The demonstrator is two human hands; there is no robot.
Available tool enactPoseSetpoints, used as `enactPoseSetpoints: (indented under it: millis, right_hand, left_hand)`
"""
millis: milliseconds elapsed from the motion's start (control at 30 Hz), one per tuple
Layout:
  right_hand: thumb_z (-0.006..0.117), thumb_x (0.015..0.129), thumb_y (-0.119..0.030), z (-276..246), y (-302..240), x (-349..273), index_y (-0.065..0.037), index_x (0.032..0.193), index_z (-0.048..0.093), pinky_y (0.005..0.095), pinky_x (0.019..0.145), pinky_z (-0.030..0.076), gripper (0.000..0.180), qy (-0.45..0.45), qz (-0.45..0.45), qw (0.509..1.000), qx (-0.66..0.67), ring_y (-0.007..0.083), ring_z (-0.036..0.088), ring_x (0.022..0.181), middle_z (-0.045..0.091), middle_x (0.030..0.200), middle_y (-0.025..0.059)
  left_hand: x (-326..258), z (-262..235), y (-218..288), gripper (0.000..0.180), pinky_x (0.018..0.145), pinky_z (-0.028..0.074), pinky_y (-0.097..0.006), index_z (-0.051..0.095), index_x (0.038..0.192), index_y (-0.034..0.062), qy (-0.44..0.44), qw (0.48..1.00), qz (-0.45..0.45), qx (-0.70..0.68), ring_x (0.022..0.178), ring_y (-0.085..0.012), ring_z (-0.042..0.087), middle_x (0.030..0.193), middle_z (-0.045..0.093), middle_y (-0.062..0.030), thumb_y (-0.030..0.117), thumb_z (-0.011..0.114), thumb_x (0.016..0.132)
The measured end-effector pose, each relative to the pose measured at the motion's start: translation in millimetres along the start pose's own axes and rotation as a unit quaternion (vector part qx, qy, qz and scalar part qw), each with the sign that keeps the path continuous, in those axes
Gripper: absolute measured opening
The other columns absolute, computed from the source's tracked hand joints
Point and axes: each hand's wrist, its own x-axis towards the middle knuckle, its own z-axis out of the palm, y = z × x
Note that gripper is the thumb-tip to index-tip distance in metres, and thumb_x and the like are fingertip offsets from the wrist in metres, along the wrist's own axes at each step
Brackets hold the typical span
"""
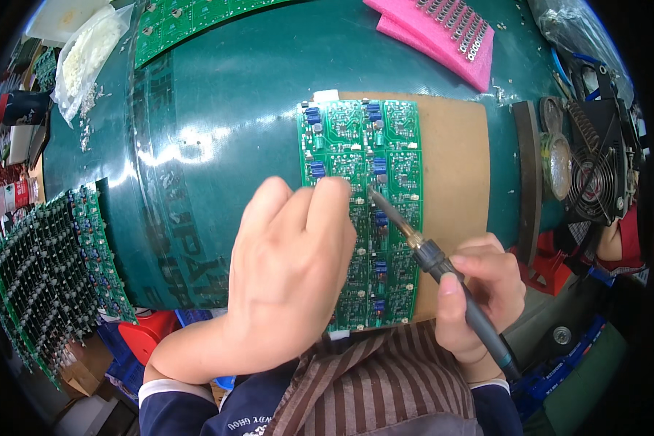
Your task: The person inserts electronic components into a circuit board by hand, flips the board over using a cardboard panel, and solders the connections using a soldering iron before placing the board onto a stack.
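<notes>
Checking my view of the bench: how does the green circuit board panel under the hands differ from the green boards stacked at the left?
The green circuit board panel lies flat on a brown pad; the stacked green boards stand packed on edge. The panel is being worked on; the stack is untouched. Both are green and carry components.

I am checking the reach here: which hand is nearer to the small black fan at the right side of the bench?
Right. The right hand, holding the soldering iron, lies just lower-left of the fan; the left hand rests farther left, over the green circuit board.
</notes>
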Motion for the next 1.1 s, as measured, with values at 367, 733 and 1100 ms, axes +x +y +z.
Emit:
enactPoseSetpoints:
  millis: [367, 733, 1100]
  right_hand:
    - [0.070, 0.070, -0.003, -4.6, -8.3, -24.0, 0.002, 0.086, 0.057, 0.0322, 0.055, 0.049, 0.021, -0.024, 0.010, 1.000, 0.006, 0.0245, 0.059, 0.055, 0.060, 0.065, 0.0116]
    - [0.071, 0.070, -0.004, -0.5, -12.8, -27.5, 0.001, 0.086, 0.058, 0.0324, 0.055, 0.050, 0.021, -0.021, 0.001, 1.000, -0.015, 0.0255, 0.060, 0.057, 0.061, 0.068, 0.0111]
    - [0.071, 0.070, -0.003, -0.2, -14.2, -30.2, 0.001, 0.088, 0.058, 0.0319, 0.056, 0.050, 0.023, -0.020, 0.007, 1.000, -0.013, 0.0242, 0.061, 0.058, 0.062, 0.068, 0.0109]
  left_hand:
    - [-28.0, 10.6, 5.7, 0.015, 0.047, 0.042, -0.035, 0.065, 0.087, 0.0075, 0.010, 0.999, -0.023, -0.045, 0.052, -0.0221, 0.054, 0.058, 0.053, -0.0052, 0.003, 0.073, 0.075]
    - [-28.6, 12.4, 5.4, 0.011, 0.046, 0.043, -0.034, 0.067, 0.085, 0.0066, -0.009, 0.999, -0.030, -0.042, 0.051, -0.0233, 0.059, 0.063, 0.062, -0.0070, 0.003, 0.072, 0.076]
    - [-30.7, 17.2, 5.1, 0.018, 0.055, 0.044, -0.037, 0.061, 0.089, 0.0044, 0.014, 0.998, -0.027, -0.048, 0.060, -0.0265, 0.055, 0.067, 0.058, -0.0078, -0.001, 0.070, 0.075]
